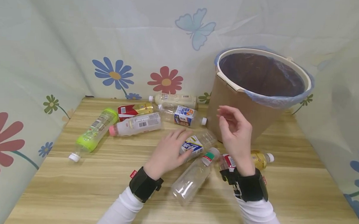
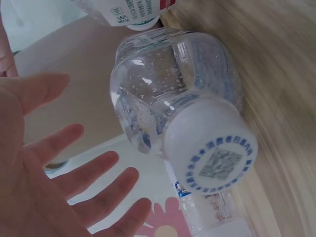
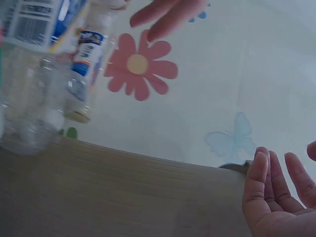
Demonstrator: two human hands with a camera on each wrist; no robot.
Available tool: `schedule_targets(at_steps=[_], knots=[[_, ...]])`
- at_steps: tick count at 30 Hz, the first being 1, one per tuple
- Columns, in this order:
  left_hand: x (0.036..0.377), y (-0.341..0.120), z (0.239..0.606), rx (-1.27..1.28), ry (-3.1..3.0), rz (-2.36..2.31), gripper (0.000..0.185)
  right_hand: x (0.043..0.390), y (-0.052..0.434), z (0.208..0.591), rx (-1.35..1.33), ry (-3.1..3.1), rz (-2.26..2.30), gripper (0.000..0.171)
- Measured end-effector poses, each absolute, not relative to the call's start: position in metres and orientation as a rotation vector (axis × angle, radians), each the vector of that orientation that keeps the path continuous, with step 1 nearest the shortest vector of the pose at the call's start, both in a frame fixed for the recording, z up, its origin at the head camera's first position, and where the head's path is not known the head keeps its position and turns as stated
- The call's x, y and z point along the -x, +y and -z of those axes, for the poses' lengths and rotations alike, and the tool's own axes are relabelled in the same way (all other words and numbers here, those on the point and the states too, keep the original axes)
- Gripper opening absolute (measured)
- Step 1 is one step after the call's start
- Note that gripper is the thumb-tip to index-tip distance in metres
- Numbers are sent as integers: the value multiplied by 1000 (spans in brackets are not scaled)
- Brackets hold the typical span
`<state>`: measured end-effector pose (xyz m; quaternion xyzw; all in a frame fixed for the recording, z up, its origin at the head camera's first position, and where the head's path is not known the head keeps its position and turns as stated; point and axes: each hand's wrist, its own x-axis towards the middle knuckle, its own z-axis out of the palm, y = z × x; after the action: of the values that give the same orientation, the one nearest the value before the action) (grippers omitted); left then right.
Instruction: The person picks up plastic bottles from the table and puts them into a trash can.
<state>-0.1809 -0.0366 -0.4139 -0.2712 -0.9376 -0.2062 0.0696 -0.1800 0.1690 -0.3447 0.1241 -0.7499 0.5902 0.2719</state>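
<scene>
Left hand (image 1: pixel 167 153) is low over the worktop (image 1: pixel 105 185), fingers (image 2: pixel 94 170) straight and spread, released; in the head view the fingertips lie on or just over the clear bottle with the blue-and-white label (image 1: pixel 197 144), and contact cannot be confirmed. The left wrist view shows the open palm beside that bottle's white cap end, with a gap between them. Right hand (image 1: pixel 235 135) is raised above the worktop, fingers (image 3: pixel 269 170) loosely curled, grasping nothing, just in front of the tan bin's (image 1: pixel 227 103) wall. The bin stands beyond the right fingers, lined with a bluish bag. Below the right wrist lie a clear bottle with a green-banded cap (image 1: pixel 192 176) and a yellowish bottle (image 1: pixel 259 159), partly hidden by the hand. Beyond the left fingers: a second blue-labelled clear bottle (image 1: pixel 182 115), a pink-capped white bottle (image 1: pixel 136 124), a red-labelled bottle (image 1: pixel 135 109) and a cream bottle (image 1: pixel 174 99) near the floral cloth. A green bottle (image 1: pixel 94 133) lies well apart to the left of the fingers.
</scene>
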Motion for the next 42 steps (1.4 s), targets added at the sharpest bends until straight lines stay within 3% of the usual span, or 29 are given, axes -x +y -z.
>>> schedule_targets(at_steps=[10, 26, 42], knots=[[182, -35, 425, 788, -2931, 556, 64, 185, 164, 381, -299, -2294, -1503, 33], [182, -31, 431, 789, -2956, 463, 62, 181, 167, 376, -292, -2327, -1502, 34], [194, -77, 411, 702, -3126, 563, 64, 181, 167, 377, -320, -2332, -1524, 33]])
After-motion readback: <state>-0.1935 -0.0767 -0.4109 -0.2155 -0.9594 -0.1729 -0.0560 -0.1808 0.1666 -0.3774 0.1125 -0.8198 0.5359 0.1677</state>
